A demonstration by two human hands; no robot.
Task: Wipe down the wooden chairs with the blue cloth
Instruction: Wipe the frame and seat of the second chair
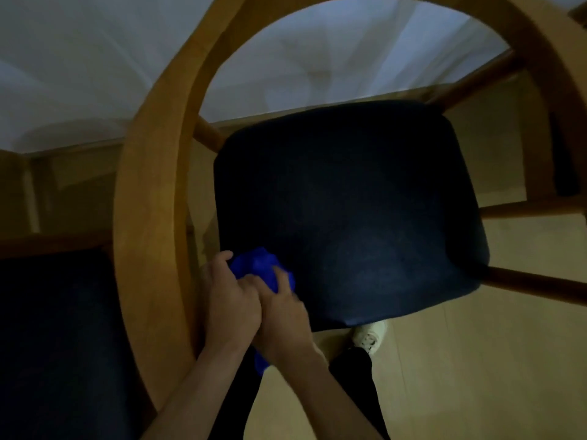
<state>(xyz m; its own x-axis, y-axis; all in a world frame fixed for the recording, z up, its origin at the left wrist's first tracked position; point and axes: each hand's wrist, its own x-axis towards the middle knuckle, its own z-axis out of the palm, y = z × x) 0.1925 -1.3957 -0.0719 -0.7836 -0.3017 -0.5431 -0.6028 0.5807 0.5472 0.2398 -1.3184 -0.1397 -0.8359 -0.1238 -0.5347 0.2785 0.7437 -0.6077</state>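
Note:
I look straight down on a wooden chair with a curved backrest rail (149, 192) and a dark navy seat cushion (349, 211). A bunched blue cloth (260, 268) lies at the seat's near left corner. My left hand (227, 300) grips the cloth from the left, and my right hand (282, 322) grips it from the right, the two hands pressed together. A tail of the cloth (261, 363) hangs below my right wrist.
A second chair's dark seat (57, 338) fills the lower left. A table with a white cloth (95, 58) runs across the top. Wooden chair rungs (533, 281) stick out at right. My white shoe (370, 335) stands on the pale wood floor (476, 360).

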